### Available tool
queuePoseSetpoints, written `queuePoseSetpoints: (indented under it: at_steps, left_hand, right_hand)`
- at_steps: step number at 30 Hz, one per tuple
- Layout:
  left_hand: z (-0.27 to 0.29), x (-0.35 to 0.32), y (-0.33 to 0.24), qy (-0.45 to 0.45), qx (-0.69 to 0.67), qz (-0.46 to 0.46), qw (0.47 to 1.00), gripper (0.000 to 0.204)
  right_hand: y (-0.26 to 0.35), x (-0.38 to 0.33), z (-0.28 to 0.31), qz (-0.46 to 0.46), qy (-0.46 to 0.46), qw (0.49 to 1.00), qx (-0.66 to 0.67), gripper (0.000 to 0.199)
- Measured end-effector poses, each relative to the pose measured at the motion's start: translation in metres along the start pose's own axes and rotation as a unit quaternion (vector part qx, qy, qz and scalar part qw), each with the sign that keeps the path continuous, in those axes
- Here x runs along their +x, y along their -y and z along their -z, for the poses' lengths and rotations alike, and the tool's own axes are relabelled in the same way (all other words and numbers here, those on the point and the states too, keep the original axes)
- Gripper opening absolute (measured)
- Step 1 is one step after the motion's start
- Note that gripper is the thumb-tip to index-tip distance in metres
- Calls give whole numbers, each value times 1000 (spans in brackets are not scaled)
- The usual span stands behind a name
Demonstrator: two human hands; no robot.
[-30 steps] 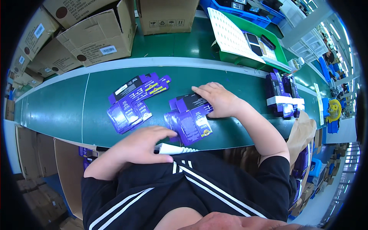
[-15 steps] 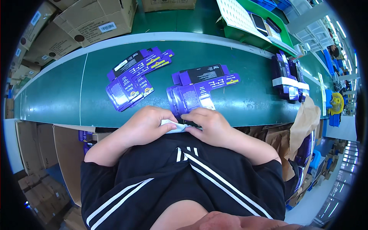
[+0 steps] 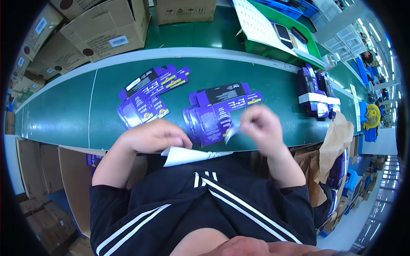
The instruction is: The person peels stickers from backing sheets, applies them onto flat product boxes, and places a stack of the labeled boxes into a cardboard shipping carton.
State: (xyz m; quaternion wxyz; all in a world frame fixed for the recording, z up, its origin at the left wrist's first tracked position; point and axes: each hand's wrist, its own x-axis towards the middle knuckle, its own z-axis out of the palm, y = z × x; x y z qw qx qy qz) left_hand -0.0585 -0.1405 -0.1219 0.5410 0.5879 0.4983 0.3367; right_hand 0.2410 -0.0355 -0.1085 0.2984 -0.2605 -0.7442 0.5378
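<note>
**Peeling a small piece off a white sheet at the belt's near edge**

The left hand (image 3: 156, 136) lies curled over a white sheet (image 3: 188, 155), fingers together and pressing it down at the near edge of the green belt (image 3: 64, 111); the sheet juts out from under that hand toward the person's body; the right hand (image 3: 260, 124) is lifted just above the belt's near edge, blurred, its fingers pinched together on a small pale piece (image 3: 229, 133), whether a sticker or a strip I cannot tell.

Judged from this, the step in hand is pulling a small piece free of the sheet; the next move would call for carrying it to the flat purple carton (image 3: 215, 115), which lies on the belt between the two hands and just beyond them, and setting it down squarely without letting it fold on itself.

A second fan of purple cartons (image 3: 147, 100) rests on the belt beyond the left hand; banded stacks of purple cartons (image 3: 316, 94) stand on the belt well to the right; brown cardboard boxes (image 3: 98, 30) sit beyond the belt's far edge.
</note>
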Motion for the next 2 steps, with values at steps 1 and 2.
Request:
queuePoseSetpoints:
  at_steps: [1, 2]
  left_hand:
    - [6, 7, 2, -3, -53, -39, 998, 15]
    - [9, 14, 4, -6, -106, -77, 991, 16]
  right_hand:
    - [-5, 13, 7, -22, -37, 996, 81, 30]
    - [-12, 29, 14, -42, -73, 983, 162, 38]
